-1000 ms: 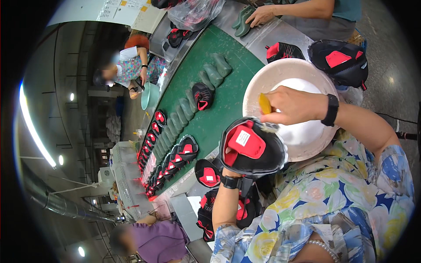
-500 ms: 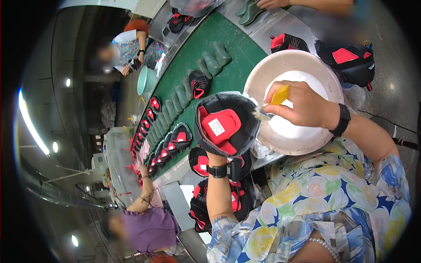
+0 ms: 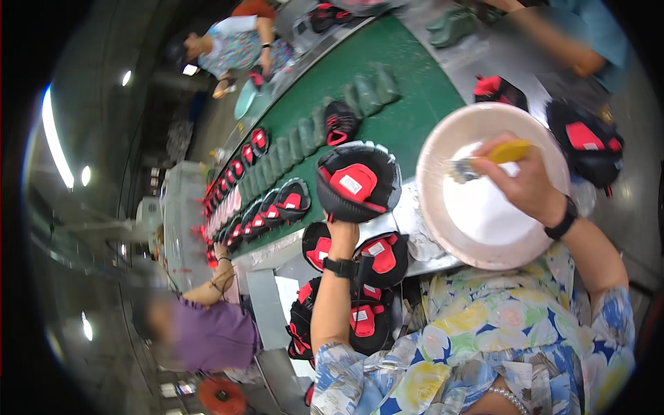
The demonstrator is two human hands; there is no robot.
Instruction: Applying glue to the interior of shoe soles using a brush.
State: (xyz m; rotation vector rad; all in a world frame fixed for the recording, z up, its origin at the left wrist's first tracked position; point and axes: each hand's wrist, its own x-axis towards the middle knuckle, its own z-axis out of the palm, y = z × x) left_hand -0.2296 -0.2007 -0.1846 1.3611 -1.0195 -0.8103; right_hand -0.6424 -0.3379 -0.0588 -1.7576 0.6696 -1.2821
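My left hand (image 3: 339, 233), mostly hidden, is closed under a black and red shoe upper (image 3: 332, 200). The upper's open bottom faces up, with a red lining and a white label inside and a pale rim. A brush with a yellow handle (image 3: 510, 151) is gripped in my right hand (image 3: 527, 185), its bristles blurred. That hand is over a pale pink basin (image 3: 430, 214) of white liquid (image 3: 477, 218); whether the bristles touch the liquid I cannot tell. Upper and brush are apart.
Rows of green shoe lasts (image 3: 306, 136) and shoe uppers (image 3: 292, 198) line the green table (image 3: 422, 76). More uppers (image 3: 382, 259) lie below my left wrist. A black and red upper (image 3: 588, 142) sits beyond the basin. Co-workers are at left (image 3: 214, 335), far left (image 3: 238, 45) and upper right (image 3: 595, 41).
My right hand has drawn the brush away from the shoe upper's rim to over the basin. The upper is tilted differently in my left hand. The whole view has shifted.
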